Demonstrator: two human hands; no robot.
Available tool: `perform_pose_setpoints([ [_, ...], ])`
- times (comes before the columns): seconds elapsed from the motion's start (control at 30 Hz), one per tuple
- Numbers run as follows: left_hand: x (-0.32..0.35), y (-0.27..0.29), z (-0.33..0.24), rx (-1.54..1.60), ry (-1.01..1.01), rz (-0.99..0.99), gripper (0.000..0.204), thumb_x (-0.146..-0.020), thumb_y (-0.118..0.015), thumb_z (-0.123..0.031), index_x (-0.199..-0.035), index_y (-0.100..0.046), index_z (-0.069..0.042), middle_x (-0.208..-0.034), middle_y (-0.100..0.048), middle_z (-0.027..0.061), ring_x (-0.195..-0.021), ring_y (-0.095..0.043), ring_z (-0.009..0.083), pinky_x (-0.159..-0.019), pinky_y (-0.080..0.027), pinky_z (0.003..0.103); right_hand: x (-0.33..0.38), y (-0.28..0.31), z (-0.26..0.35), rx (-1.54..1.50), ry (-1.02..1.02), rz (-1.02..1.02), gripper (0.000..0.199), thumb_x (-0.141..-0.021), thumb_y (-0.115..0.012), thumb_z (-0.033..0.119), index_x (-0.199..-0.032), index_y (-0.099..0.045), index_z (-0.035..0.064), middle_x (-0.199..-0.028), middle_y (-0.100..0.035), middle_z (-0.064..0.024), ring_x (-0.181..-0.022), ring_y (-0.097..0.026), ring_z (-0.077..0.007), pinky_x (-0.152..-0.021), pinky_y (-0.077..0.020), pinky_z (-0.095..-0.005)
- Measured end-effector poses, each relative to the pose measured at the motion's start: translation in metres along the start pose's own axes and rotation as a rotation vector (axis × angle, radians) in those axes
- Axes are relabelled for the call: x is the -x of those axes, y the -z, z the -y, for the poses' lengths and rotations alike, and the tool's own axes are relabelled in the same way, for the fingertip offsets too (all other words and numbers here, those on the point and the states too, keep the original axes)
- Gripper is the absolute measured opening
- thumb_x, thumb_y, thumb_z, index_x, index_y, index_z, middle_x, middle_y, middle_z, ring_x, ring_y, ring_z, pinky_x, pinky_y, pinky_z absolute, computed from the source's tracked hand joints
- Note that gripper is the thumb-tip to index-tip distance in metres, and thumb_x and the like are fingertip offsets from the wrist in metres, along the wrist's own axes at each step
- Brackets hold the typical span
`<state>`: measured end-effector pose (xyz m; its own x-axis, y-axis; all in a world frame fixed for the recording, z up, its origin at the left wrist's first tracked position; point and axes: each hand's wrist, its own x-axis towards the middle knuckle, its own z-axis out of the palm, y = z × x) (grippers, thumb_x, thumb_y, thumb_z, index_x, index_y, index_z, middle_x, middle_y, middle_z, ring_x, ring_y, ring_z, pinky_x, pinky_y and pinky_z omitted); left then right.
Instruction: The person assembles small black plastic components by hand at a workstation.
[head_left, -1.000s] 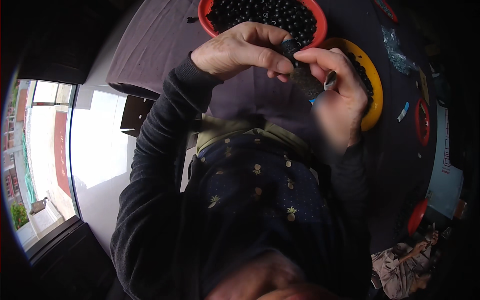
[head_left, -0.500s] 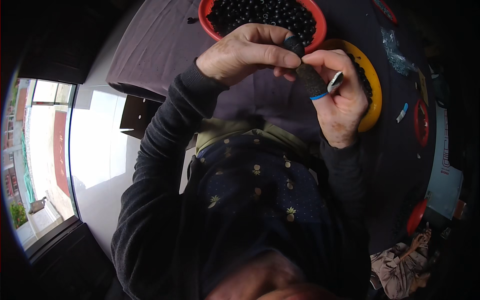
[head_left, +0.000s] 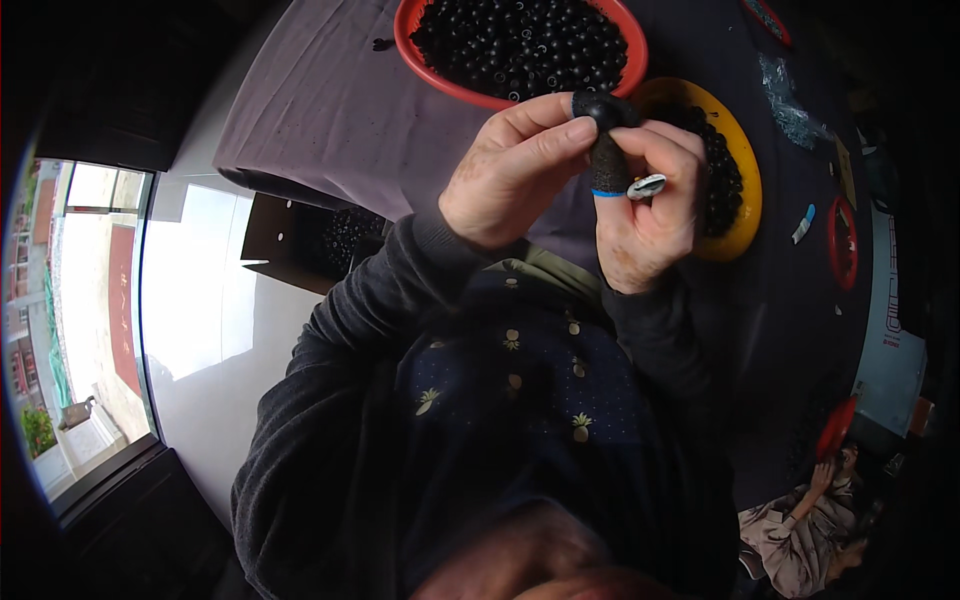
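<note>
Both hands meet just below the red basin [head_left: 480,96], which holds many small round black parts, some showing pale rings. My left hand [head_left: 500,180] is closed, its thumb and a black-covered fingertip pinching one round black part [head_left: 601,113]. My right hand [head_left: 650,225] is closed too, its fingertips against that part. Its thumb wears a black sleeve [head_left: 607,170] with a blue edge. A small object with a pale, rounded end [head_left: 647,186] sticks out from my right fingers; the rest of it is hidden. Beside this hand stands a yellow basin [head_left: 750,175] of smaller black parts.
A dark cloth [head_left: 330,110] covers the table. To the right lie a clear plastic bag [head_left: 790,105], a blue-and-white item [head_left: 804,224] and red dishes [head_left: 843,243]. An open box [head_left: 268,235] of black parts stands low at left. Another person's hand [head_left: 824,474] is at lower right.
My left hand has moved down and right, and my right hand slightly left. A round black part now shows between my fingertips. More of both basins and the low box is visible.
</note>
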<state>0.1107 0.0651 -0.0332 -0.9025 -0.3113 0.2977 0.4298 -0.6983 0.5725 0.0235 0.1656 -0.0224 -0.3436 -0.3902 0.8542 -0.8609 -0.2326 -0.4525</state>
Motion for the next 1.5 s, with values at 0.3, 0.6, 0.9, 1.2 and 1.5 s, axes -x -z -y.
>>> perform_pose_setpoints([
  [0.3,-0.002,0.010,-0.034,-0.606,-0.021,-0.007,0.024,-0.087,-0.059,-0.010,-0.108,-0.061,0.003,-0.096,-0.064,0.0075,-0.087,-0.060,0.0143,-0.080,-0.049,0.027,-0.022,0.021,0.007,-0.050,-0.108,0.207,0.033,-0.079,-0.072,0.026,-0.096,-0.056,0.0034,-0.080,-0.059,-0.0061,-0.068,-0.062,-0.0198,-0.058,-0.0500,-0.0277],
  [0.6,-0.006,0.011,-0.044,-0.720,0.046,0.140,0.014,-0.087,-0.061,-0.010,-0.095,-0.065,0.001,-0.082,-0.061,0.0025,-0.073,-0.058,0.0077,-0.068,-0.049,0.020,-0.045,0.032,-0.002,0.258,0.110,0.499,0.037,-0.077,-0.072,0.035,-0.081,-0.053,0.0030,-0.065,-0.049,-0.0034,-0.054,-0.051,-0.0162,-0.049,-0.0428,-0.0278],
  [0.9,-0.002,0.007,-0.039,-0.590,0.056,0.114,0.019,-0.090,-0.059,-0.018,-0.093,-0.065,-0.001,-0.081,-0.060,0.0008,-0.070,-0.055,0.0075,-0.065,-0.046,0.021,-0.043,0.032,-0.003,0.274,0.138,0.497,0.038,-0.074,-0.074,0.035,-0.075,-0.051,0.0055,-0.064,-0.051,-0.0022,-0.055,-0.055,-0.0165,-0.049,-0.0457,-0.0288],
  [1.2,-0.003,0.014,-0.043,-0.670,0.119,0.142,0.030,-0.088,-0.058,-0.015,-0.113,-0.060,0.002,-0.097,-0.064,0.0062,-0.090,-0.059,0.0137,-0.083,-0.047,0.028,-0.043,0.034,0.000,0.330,0.149,0.499,0.039,-0.072,-0.075,0.037,-0.077,-0.051,0.0077,-0.066,-0.056,-0.0025,-0.059,-0.061,-0.0186,-0.050,-0.0500,-0.0298],
  [1.5,-0.003,0.016,-0.041,-0.655,0.124,0.126,0.027,-0.088,-0.057,-0.015,-0.108,-0.062,0.002,-0.092,-0.064,0.0048,-0.083,-0.058,0.0113,-0.076,-0.046,0.026,-0.039,0.033,-0.003,0.368,0.188,0.489,0.036,-0.070,-0.077,0.034,-0.080,-0.055,0.0078,-0.066,-0.057,-0.0011,-0.059,-0.061,-0.0177,-0.050,-0.0504,-0.0290],
])
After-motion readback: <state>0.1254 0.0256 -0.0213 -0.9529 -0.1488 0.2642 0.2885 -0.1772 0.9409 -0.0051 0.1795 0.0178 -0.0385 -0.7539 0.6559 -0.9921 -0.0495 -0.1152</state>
